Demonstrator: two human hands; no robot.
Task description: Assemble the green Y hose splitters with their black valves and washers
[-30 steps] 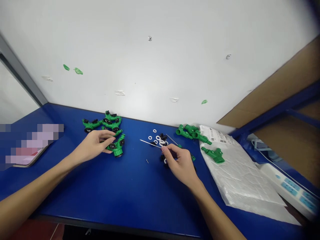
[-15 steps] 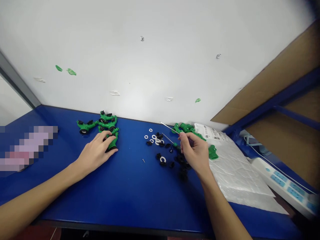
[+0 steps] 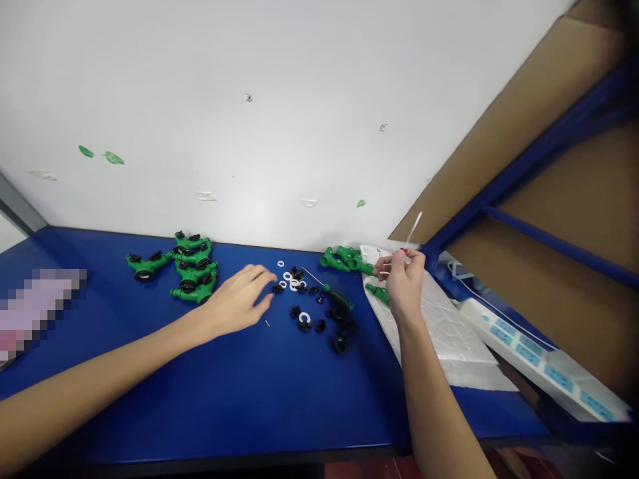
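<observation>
we look down at a blue table (image 3: 200, 412) from the head view. our right hand (image 3: 404, 283) is at three o'clock from our left hand, just over a white padded bag (image 3: 429, 326). its finger and thumb make a narrow pinch on a thin pale stick (image 3: 413, 229), and the stick points up at one o'clock. our left hand (image 3: 237, 299) is open wide, with its fingers spread, and it holds nothing. a few white rings (image 3: 288, 276) lie at three o'clock from it, and a tiny metal pin (image 3: 267, 324) lies at four o'clock. small black plastic bits (image 3: 319, 326) lie past them. green plastic hose splitters (image 3: 192, 269) sit in a heap at ten o'clock from the left hand, and more green parts (image 3: 347, 261) sit near the bag. a firm pinch close to one end helps keep a thin stick from slipping or wobbling.
</observation>
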